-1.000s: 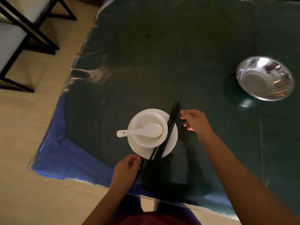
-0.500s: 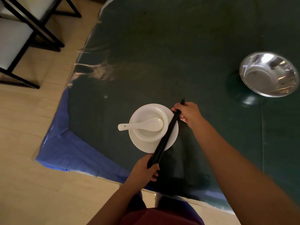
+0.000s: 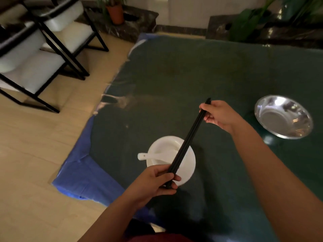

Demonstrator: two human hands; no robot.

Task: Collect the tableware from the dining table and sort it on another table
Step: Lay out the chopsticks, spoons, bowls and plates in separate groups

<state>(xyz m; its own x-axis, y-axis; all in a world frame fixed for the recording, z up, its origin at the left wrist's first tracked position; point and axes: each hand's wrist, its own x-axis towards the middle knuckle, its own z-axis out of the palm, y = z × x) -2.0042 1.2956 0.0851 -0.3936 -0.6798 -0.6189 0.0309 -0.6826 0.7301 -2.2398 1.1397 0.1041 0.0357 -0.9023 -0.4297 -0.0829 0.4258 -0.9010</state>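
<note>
Black chopsticks (image 3: 189,137) hang in the air over the dark green table (image 3: 192,75), held at both ends. My left hand (image 3: 157,180) grips their near end and my right hand (image 3: 218,114) pinches their far end. Beneath them a white plate (image 3: 189,165) carries a white bowl (image 3: 162,149), and a white spoon (image 3: 148,156) lies in the bowl with its handle pointing left. The chopsticks cross in front of the bowl and hide part of it.
A shiny steel bowl (image 3: 283,117) sits on the table at the right. Blue cloth (image 3: 83,175) hangs off the table's near-left corner. White chairs with black frames (image 3: 40,55) stand on the floor at the left. Potted plants (image 3: 113,9) line the back wall.
Both hands took hold of the chopsticks that lay across the plate and lifted them clear of it. The camera tilted up, showing more of the room.
</note>
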